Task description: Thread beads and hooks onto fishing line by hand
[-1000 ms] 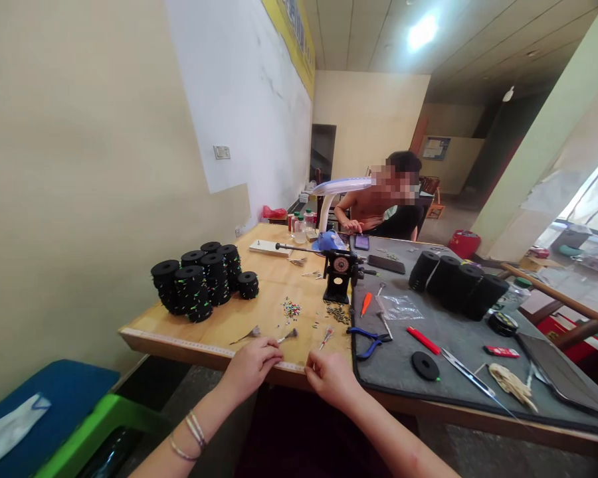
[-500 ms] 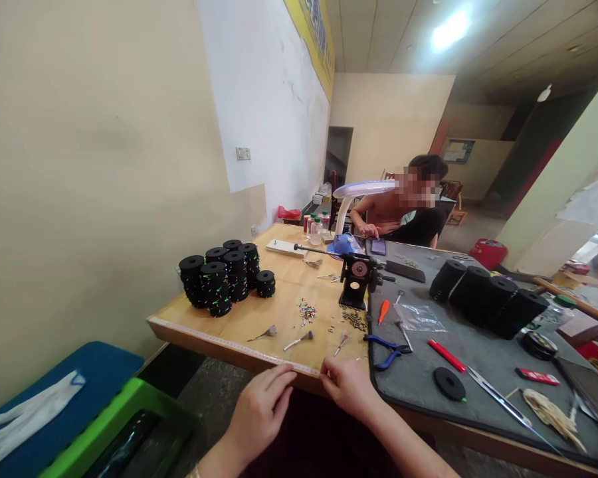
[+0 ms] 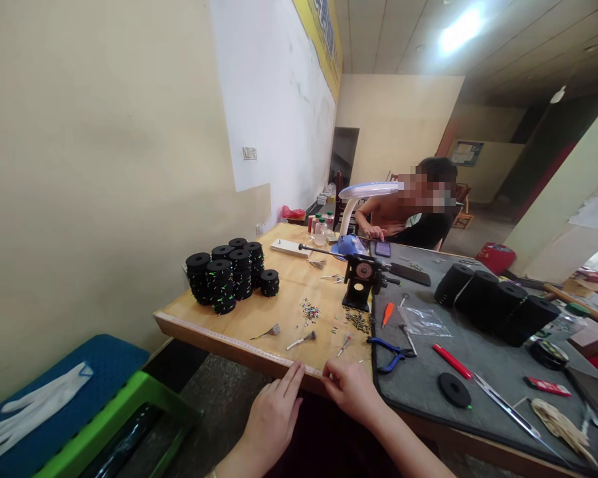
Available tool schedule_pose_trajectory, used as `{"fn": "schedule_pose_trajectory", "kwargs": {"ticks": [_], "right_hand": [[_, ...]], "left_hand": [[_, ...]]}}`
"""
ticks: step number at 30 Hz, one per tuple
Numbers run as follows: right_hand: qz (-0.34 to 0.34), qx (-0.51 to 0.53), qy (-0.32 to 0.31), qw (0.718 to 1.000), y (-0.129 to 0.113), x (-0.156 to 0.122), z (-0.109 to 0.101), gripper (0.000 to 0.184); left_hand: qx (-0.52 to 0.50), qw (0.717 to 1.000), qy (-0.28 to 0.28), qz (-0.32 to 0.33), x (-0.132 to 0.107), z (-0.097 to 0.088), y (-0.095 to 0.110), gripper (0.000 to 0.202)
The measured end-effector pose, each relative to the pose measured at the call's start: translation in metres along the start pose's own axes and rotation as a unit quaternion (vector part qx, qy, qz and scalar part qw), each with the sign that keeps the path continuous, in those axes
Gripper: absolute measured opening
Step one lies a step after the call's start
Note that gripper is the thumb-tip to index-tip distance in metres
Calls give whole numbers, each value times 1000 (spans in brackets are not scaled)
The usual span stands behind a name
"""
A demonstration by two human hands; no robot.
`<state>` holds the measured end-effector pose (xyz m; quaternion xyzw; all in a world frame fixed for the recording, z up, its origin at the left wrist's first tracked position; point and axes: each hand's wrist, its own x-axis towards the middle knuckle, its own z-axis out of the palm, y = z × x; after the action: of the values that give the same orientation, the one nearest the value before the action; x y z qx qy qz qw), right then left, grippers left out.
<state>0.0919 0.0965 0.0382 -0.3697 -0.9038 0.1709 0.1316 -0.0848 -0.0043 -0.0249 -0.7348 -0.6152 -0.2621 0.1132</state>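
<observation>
My left hand [image 3: 274,411] is at the table's front edge, its fingers stretched out close together and their tips at the white measuring tape [image 3: 259,351] fixed along that edge. To its right, my right hand [image 3: 351,392] has its fingers curled in and pinched at the same edge. Whatever lies between those fingertips is hidden or too thin to make out. Just beyond the hands lie several small bundles of thin strands: one with a pale stem [image 3: 301,340], one with a reddish stem [image 3: 345,344] and another farther left [image 3: 266,331]. Coloured beads [image 3: 309,310] are heaped behind them.
Black foam spools [image 3: 219,282] stand stacked at left. A black device with a dial and long rod [image 3: 361,279] stands mid-table. Blue-handled pliers [image 3: 391,353], a red-handled tool [image 3: 452,362] and larger black rolls [image 3: 498,299] lie right. A person [image 3: 403,206] sits across.
The view has shifted slightly, so the table sits a little farther right. My left hand's fingers have straightened and reach a bit farther along the tape, toward my right hand, which stays pinched.
</observation>
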Motion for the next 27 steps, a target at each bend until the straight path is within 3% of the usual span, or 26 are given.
{"fn": "schedule_pose_trajectory", "kwargs": {"ticks": [13,27], "right_hand": [[5,16,3,1000,-1,1,0,15],[34,35,29,998,10,-13,-9,14]], "left_hand": [[12,998,15,-52,-5,2,10,55],[124,985,-92,-78,11,-9,25,43]]}}
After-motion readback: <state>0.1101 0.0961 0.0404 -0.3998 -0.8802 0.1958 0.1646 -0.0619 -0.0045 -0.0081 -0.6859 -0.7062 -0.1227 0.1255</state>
